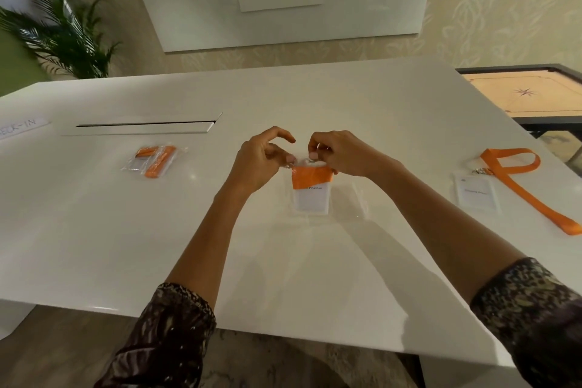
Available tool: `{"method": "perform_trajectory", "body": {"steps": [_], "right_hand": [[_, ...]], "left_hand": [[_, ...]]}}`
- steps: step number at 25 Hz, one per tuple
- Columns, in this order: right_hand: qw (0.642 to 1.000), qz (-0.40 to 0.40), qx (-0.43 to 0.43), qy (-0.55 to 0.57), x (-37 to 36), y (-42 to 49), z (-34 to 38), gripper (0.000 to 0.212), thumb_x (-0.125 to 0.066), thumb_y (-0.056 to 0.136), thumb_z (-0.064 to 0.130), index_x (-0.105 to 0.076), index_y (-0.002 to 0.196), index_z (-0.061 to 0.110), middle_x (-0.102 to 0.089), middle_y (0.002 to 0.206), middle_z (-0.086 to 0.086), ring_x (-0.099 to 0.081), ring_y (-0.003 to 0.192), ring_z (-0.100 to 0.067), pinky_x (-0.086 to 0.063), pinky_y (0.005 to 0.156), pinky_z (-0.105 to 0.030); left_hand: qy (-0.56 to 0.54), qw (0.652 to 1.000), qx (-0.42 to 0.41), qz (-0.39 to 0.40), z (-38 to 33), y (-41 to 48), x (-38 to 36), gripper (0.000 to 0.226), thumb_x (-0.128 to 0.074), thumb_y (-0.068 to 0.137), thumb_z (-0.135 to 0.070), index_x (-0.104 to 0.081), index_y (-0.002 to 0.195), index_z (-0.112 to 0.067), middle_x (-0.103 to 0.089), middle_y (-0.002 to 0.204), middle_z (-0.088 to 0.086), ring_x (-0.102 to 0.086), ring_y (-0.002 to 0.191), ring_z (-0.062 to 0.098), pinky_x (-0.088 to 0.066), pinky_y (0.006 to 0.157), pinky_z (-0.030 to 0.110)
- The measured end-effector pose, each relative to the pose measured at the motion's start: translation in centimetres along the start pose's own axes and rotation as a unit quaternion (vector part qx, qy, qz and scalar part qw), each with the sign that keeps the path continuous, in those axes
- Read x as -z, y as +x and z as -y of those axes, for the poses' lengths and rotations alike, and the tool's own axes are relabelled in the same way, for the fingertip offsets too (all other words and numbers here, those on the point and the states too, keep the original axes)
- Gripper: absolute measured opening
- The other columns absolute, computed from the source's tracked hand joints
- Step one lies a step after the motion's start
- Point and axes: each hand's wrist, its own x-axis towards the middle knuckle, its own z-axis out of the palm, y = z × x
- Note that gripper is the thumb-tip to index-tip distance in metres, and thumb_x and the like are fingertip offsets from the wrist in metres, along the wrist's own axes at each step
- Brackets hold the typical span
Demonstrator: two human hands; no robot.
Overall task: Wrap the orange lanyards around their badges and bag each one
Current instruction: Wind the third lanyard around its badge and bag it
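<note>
A white badge (311, 200) with an orange lanyard (311, 176) wrapped around its top stands upright at the table's middle, inside a clear plastic bag (346, 203). My left hand (261, 161) and my right hand (343, 156) pinch the bag's top edge from either side. At the left lies a sealed clear bag (154, 159) holding another wrapped badge. On the right a third badge (477, 194) lies flat with its orange lanyard (522, 186) spread out loose.
The white table (220, 246) has a long cable slot (145, 124) at the back left and a paper label (22, 127) at the far left edge. A carrom board (529, 94) stands behind the table's right side, a potted plant (63, 28) at the back left.
</note>
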Motion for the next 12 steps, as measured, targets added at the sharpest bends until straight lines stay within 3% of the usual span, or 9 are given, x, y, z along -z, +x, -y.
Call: {"method": "perform_trajectory", "body": {"steps": [3,9,12], "right_hand": [[1.0,-0.006,0.005,0.0,0.3,0.2,-0.9,0.017,-0.045,0.098,0.01,-0.056,0.093,0.022,-0.061,0.091,-0.002,-0.055,0.059,-0.008,-0.042,0.053,-0.016],[1.0,0.01,0.015,-0.002,0.5,0.0,-1.9,0.021,-0.044,0.095,0.006,-0.061,0.093,0.018,-0.062,0.091,0.0,-0.057,0.059,-0.01,-0.046,0.055,-0.019],[1.0,0.008,0.017,0.009,0.8,-0.3,-2.2,0.021,-0.044,0.095,0.005,-0.061,0.093,0.018,-0.062,0.092,-0.002,-0.056,0.06,-0.011,-0.046,0.056,-0.021]], "left_hand": [[0.004,1.0,-0.018,0.016,-0.1,0.2,0.0,0.02,-0.069,0.086,-0.01,-0.067,0.1,-0.024,-0.075,0.083,-0.007,-0.071,0.081,0.004,-0.057,0.087,0.03],[0.083,0.996,-0.032,0.029,-1.1,0.5,-0.1,0.009,-0.073,0.084,-0.019,-0.069,0.09,-0.025,-0.074,0.078,-0.008,-0.07,0.068,0.005,-0.059,0.074,0.032],[0.068,0.997,-0.004,0.036,-1.0,0.9,0.1,0.012,-0.075,0.08,-0.022,-0.073,0.091,-0.026,-0.074,0.072,-0.01,-0.07,0.073,0.003,-0.057,0.08,0.033]]}}
